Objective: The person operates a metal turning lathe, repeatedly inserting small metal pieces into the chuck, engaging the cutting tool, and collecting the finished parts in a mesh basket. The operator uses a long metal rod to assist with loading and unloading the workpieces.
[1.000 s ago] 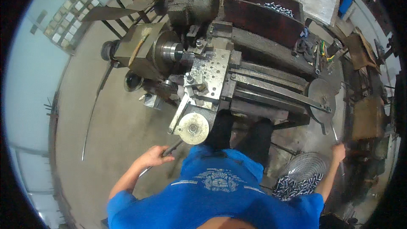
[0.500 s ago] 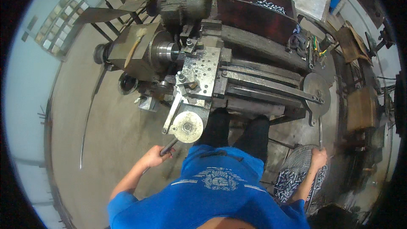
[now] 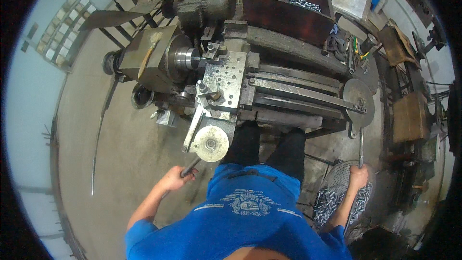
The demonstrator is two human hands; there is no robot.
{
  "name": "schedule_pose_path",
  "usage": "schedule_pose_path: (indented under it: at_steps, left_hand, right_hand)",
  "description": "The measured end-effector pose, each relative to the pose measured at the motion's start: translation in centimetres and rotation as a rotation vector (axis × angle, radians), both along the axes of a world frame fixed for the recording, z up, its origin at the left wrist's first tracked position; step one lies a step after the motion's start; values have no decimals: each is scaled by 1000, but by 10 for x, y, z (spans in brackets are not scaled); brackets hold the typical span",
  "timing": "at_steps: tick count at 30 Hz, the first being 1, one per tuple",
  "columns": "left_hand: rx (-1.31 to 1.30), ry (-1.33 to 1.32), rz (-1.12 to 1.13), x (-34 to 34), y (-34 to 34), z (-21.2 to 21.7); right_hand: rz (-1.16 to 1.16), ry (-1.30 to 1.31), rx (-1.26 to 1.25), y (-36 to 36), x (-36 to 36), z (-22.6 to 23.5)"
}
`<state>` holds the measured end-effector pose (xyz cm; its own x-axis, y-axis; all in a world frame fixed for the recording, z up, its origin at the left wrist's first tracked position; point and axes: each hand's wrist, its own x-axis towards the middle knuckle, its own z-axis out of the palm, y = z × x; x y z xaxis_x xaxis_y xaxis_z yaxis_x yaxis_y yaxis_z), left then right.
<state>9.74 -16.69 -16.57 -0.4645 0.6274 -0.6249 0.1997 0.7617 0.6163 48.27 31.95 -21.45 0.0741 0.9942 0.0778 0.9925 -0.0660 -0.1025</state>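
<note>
Two levers are grasped: left hand fingers curled round the dark lever, left of and nearer than the drilled plate; right hand fingers clenching the steel lever, right of that plate (likewise the basket).

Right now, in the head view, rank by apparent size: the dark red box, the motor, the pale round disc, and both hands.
1. Dark red box
2. Motor
3. Pale round disc
4. Left hand and right hand: too alike to rank.
</note>
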Motion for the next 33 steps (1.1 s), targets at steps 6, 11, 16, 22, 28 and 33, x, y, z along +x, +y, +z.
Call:
schedule_pose_path:
  at_steps: [6,11,16,22,28,33]
  left_hand:
    - [-27,-5,-115,-13,13,15]
    - [58,-37,-88,-14,15,-10]
    - [78,-258,-49,-22,11,-19]
    - [61,-289,-57,-21,24,-8]
    - [171,-235,-107,-21,19,-15]
    - [66,-344,-52,-20,24,-4]
  right_hand:
    - [104,181,-49,-5,52,-18]
    - [-152,-26,-264,-76,145,-18]
    - [-317,-19,-291,-117,212,-35]
    - [-183,-187,-259,-120,236,-54]
    - [-400,-102,-250,-125,221,-45]
    - [-258,-149,-218,-133,239,-52]
